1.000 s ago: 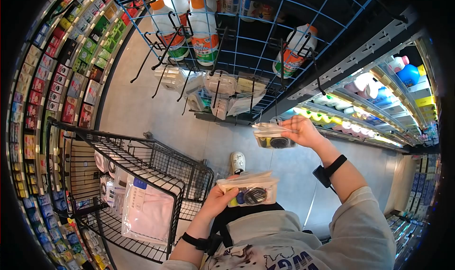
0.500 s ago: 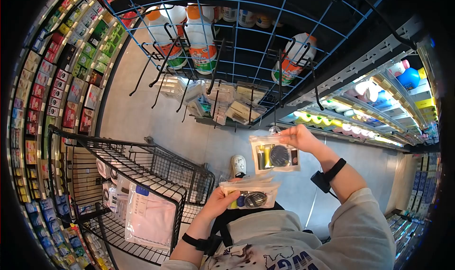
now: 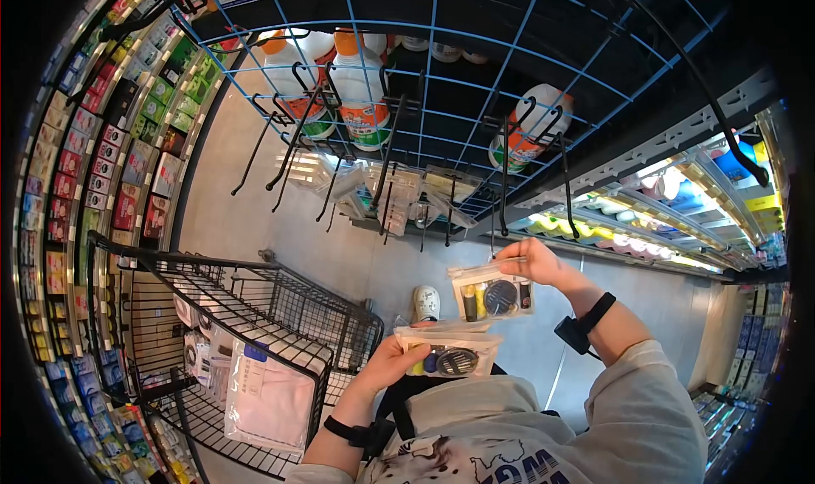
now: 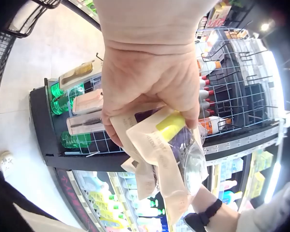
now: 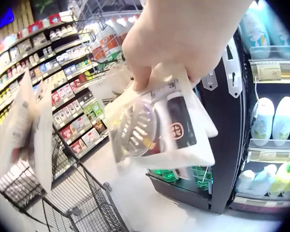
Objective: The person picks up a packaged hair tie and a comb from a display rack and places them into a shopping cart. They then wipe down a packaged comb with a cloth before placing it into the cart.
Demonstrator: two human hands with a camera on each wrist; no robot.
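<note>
Two hands, small zip pouches in each

Right hand (image 3: 536, 261): thumb and fingers pinched together on the top edge of a single pouch (image 3: 495, 294), toward its right corner. Pouch hangs below the hand and out to its left, front face turned up to the wearer. Long axis runs sideways, slightly tilted; zip edge uppermost. Inside: a dark round slatted piece, yellow and black items. The hand covers part of the top edge; print too blurred to read in the right wrist view.

Left hand (image 3: 396, 362): clamped on a stack of pouches (image 3: 463, 353), thumb across the front at the left end. Stack extends right from the hand, long axis sideways, slight tilt. Fingers behind it mostly hidden in the head view; count of pouches cannot be made out. The right-hand pouch is just beyond this stack, apart from it.

Farther out: left of the left hand, a black wire cart (image 3: 216, 290) with a pink packet (image 3: 270, 392). Beyond both hands, a blue wire rack (image 3: 422, 115) with hooks, orange-capped bottles (image 3: 361, 102) behind the grid, partly masked by it. Right wrist view cuts off the left hand.
</note>
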